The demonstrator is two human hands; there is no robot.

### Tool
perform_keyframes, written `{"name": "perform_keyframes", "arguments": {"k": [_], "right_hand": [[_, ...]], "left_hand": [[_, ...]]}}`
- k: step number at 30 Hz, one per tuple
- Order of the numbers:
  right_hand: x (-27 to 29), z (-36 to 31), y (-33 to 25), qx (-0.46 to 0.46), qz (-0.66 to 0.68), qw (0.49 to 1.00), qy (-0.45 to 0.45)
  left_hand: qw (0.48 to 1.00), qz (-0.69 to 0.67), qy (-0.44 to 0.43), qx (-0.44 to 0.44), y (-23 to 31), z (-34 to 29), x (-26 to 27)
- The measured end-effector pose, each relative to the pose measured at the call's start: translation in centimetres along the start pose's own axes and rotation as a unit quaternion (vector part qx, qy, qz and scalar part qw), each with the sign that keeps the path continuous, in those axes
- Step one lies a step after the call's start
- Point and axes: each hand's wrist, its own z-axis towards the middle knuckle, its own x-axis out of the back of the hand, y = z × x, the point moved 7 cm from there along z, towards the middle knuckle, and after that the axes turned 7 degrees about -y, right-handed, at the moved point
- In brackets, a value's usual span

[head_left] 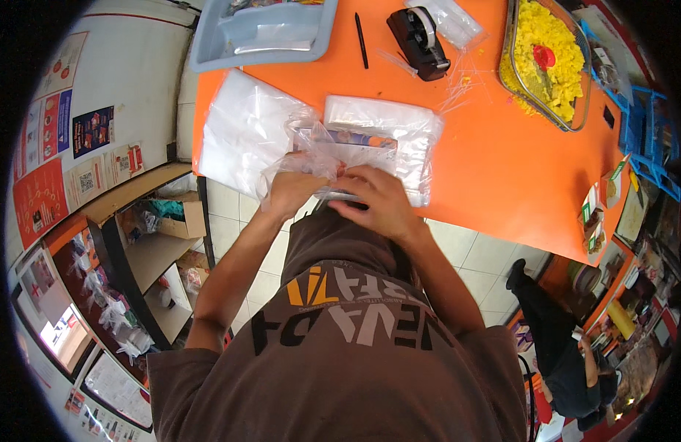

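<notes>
Left hand: the left hand is at the near edge of the orange surface, its fingers curled closed on the crumpled side of a clear plastic bag.
Right hand: the right hand lies just beside the left, fingers bent and pressing down on the same bag's near edge; how tightly they pinch it cannot be told.
Bag: it sits at the surface's front edge, between both hands, with a flat printed packet showing inside it.
Under and beside: a stack of clear bags lies beneath and to the right; a loose white plastic sheet spreads to the left.
Farther back: a grey tray, a black pen and a black tape dispenser stand well apart from the hands.
Right side: a wire basket holds yellow pieces with a red scoop.
Background: another person in dark clothes stands on the tiled floor at the lower right.
</notes>
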Motion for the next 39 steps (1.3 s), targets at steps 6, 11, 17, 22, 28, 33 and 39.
{"name": "perform_keyframes", "arguments": {"k": [6,11,17,22,28,33,39], "right_hand": [[-1.5,-1.5,0.4,-0.038,0.037,0.994,0.099],[-3.7,-4.8,5.3,-0.365,0.507,0.746,0.229],[-3.7,-5.1,4.6,-0.404,0.477,0.756,0.194],[-3.3,-5.1,4.0,-0.400,0.456,0.776,0.172],[-3.5,-5.0,4.2,-0.396,0.468,0.771,0.172],[-3.3,-5.1,4.4,-0.407,0.463,0.770,0.163],[-2.4,-5.3,4.2,-0.381,0.437,0.803,0.140]], "left_hand": [[0.984,-0.179,-0.005,-0.019,-0.5,-0.8,-1.7],[0.992,0.022,0.043,-0.121,1.3,-1.9,-3.1],[0.966,0.043,0.084,-0.241,1.7,-2.9,-3.8],[0.959,0.062,0.058,-0.269,2.2,-3.1,-4.3],[0.955,0.071,0.081,-0.275,2.7,-3.2,-4.6],[0.952,0.063,0.087,-0.285,2.7,-3.1,-4.5],[0.956,0.103,0.071,-0.265,2.3,-3.2,-5.2]]}}
